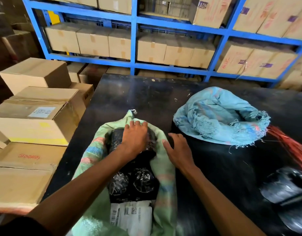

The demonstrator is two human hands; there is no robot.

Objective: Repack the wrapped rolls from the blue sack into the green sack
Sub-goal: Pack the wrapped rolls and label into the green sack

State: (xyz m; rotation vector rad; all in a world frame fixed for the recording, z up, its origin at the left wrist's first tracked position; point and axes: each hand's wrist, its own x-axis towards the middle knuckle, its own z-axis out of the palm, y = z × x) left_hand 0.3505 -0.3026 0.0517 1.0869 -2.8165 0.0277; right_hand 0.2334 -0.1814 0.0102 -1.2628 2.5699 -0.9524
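Both our hands are at the mouth of the pale green woven plastic sack (pixel 95 150), which lies on the black tabletop (pixel 146 92) with its opening toward us. Our left hand (pixel 134 138) lies palm-down with fingers straight on the farthest black roll wrapped in clear film (pixel 116 138), fingertips reaching the sack's far edge; it presses rather than grips. Our right hand (pixel 177 150) is spread with relaxed fingers over the sack's right-hand edge and the table beside it, holding nothing that we can see.

Inside the green sack we see several black wrapped rolls: the one under our left hand, then two round ends side by side nearer us (pixel 133 183), glinting through crinkled film. Closest to us in the sack lies a white packet with printed labels and barcodes (pixel 131 215).

To the right, well apart from the green sack, sits the light blue woven sack (pixel 215 120), crumpled, its frayed mouth turned toward the right; we cannot tell what remains inside. Red plastic strings (pixel 291 147) trail from beside it. At lower right lie blurred shiny black rolls (pixel 286 189) on the table.

Brown cardboard boxes (pixel 36 116) are stacked left of the table, with more on blue metal shelving (pixel 134 40) behind.
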